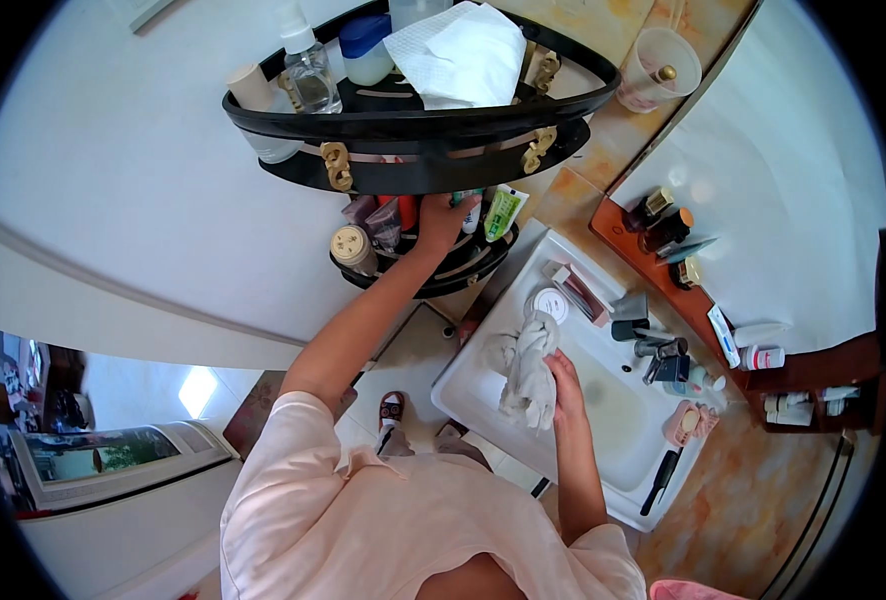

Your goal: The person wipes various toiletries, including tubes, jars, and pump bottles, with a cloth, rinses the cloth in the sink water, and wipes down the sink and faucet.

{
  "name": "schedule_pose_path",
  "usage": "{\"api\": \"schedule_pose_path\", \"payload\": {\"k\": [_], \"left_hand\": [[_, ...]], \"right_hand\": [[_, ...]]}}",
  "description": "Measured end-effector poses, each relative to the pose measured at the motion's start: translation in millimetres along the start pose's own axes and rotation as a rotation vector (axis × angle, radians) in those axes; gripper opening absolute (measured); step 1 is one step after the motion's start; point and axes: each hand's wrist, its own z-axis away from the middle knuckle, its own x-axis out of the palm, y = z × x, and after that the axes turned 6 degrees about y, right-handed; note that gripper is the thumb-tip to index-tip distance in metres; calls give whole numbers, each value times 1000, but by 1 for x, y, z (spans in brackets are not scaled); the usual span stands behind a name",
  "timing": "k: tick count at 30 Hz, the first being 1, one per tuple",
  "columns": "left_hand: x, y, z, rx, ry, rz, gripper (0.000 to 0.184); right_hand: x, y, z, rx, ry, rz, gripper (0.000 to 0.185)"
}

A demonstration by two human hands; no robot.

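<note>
My left hand (442, 220) reaches into the lower tier of a black corner shelf (418, 292), beside a white and teal tube (472, 215). The upper shelf partly hides its fingers, so its grip is unclear. Right of it stands a green and white tube (504, 213); on its left are a patterned-lid jar (353, 249) and several tubes. Over the white sink (613, 400), my right hand (566, 386) is closed on a crumpled whitish cloth (531, 378), which hangs in folds near a round white-lidded jar (549, 305).
The upper shelf (413, 125) holds a clear pump bottle (311, 75), a blue-lidded jar (366, 50) and white tissues (473, 55). Several bottles line the sink's far edge and a wooden ledge (628, 235). A black comb (660, 482) lies at the sink's right corner.
</note>
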Motion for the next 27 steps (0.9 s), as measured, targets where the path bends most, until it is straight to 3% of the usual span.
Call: {"api": "schedule_pose_path", "payload": {"k": [4,10,13,16,19,22,25,27], "left_hand": [[5,-10,-5,49,26,49,31],[6,-4,-2,-62,-78,378,37],[6,-8,-5,-24,-79,-26,40],[8,-15,-3,-9,-65,83,39],[-11,-1,1,-47,-129,-126,38],[-40,44,14,209,-65,-244,34],[-80,93,27,381,14,-563,28],[-99,101,24,347,95,-567,25]], "right_hand": [[0,3,0,7,-7,-7,33],[-6,12,-4,9,-5,-26,32],[-9,16,-10,15,13,-15,32],[-10,15,-11,-2,47,-7,32],[-7,15,-9,-9,58,0,32],[-14,17,-11,-13,83,6,31],[-19,19,-12,-12,83,3,31],[-19,22,-12,-3,82,6,31]]}}
